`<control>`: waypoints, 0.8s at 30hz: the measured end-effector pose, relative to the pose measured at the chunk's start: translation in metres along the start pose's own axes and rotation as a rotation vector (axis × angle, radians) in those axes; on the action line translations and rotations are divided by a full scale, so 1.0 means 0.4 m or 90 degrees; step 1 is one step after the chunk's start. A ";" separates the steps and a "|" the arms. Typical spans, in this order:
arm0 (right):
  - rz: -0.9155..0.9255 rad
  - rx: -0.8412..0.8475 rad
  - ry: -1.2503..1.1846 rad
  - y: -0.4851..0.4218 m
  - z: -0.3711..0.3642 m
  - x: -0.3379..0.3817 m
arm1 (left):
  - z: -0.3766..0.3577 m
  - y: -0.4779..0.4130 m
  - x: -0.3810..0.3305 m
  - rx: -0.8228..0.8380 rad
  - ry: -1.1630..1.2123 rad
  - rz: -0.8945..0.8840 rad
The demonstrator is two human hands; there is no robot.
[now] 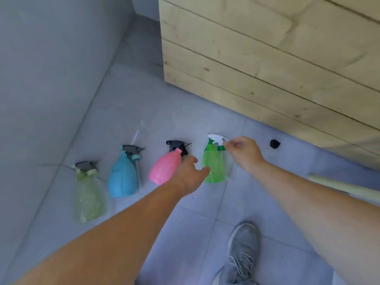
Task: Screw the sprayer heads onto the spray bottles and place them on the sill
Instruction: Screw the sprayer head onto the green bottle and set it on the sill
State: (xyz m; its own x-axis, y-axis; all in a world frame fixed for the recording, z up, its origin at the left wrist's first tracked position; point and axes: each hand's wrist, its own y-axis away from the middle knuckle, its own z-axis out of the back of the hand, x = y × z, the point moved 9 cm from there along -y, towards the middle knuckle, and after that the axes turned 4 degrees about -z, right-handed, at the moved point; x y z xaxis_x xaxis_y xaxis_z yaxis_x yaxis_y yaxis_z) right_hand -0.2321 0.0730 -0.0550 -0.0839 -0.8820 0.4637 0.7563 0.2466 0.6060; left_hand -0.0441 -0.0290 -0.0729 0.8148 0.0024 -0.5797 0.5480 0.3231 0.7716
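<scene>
Four bottles lie in a row on the floor [185, 112]. The left hand [188, 171], fingers apart, reaches for the green bottle [214, 163] to steady it; the right hand [243, 153] pinches its white sprayer [217, 138], likely to seat and twist it.

No readable txt, labels, brands or nos. anywhere in view.

Grey tiled floor [205, 212], pale grey wall [51, 68] at left, light wooden plank box [267, 58] beyond.
</scene>
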 end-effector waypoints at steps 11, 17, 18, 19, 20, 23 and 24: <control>0.094 -0.017 0.054 -0.256 -0.110 -0.055 | -0.120 -0.221 0.061 -0.006 0.013 0.027; 0.068 0.039 0.067 -0.294 -0.126 -0.063 | -0.136 -0.236 0.056 -0.009 0.077 0.026; 0.055 0.067 0.056 -0.294 -0.132 -0.064 | -0.135 -0.235 0.059 -0.007 0.086 0.027; 0.040 0.099 0.038 -0.291 -0.137 -0.066 | -0.134 -0.232 0.062 -0.004 0.091 0.030; 0.024 0.132 0.019 -0.288 -0.139 -0.066 | -0.134 -0.228 0.063 0.000 0.094 0.029; -0.001 0.188 -0.003 -0.279 -0.126 -0.057 | -0.137 -0.205 0.061 0.008 0.104 0.017; -0.003 0.197 -0.002 -0.270 -0.109 -0.050 | -0.137 -0.191 0.053 0.008 0.121 0.012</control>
State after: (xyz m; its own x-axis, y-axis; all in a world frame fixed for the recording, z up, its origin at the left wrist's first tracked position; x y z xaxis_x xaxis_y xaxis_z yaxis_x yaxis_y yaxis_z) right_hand -0.2838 0.0464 -0.1579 -0.0889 -0.8821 0.4626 0.5223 0.3541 0.7758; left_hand -0.0790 -0.0019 -0.1585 0.7747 0.1876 -0.6039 0.5369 0.3094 0.7849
